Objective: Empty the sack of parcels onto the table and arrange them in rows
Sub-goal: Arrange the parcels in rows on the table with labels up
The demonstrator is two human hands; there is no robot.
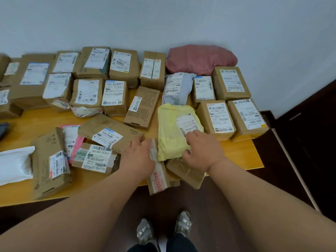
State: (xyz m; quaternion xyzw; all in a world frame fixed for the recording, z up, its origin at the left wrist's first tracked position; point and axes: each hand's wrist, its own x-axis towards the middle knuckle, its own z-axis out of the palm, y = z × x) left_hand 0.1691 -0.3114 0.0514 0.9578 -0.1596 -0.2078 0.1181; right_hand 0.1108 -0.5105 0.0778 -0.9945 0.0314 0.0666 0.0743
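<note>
Many brown cardboard parcels lie in rows along the back of the yellow wooden table (pixel 251 157). A crumpled dull-red sack (pixel 200 59) lies against the wall behind them. My right hand (pixel 201 150) grips the near edge of a yellow plastic mailer (pixel 169 131), fingers on top and thumb at its lower edge. My left hand (pixel 140 155) reaches forward with fairly straight fingers and touches the right end of a flat brown carton (pixel 109 131). Between my hands a box with red-printed tape (pixel 158 175) sticks out over the table's front edge. A brown parcel (pixel 187 171) lies under the mailer.
Loose parcels lie at the front left: a labelled box (pixel 94 159), a pink mailer (pixel 76 140), a long carton (pixel 49 164) and a white mailer (pixel 14 164). A grey mailer (pixel 176 88) lies in the back rows. Dark floor and my feet (pixel 163 230) are below the table edge.
</note>
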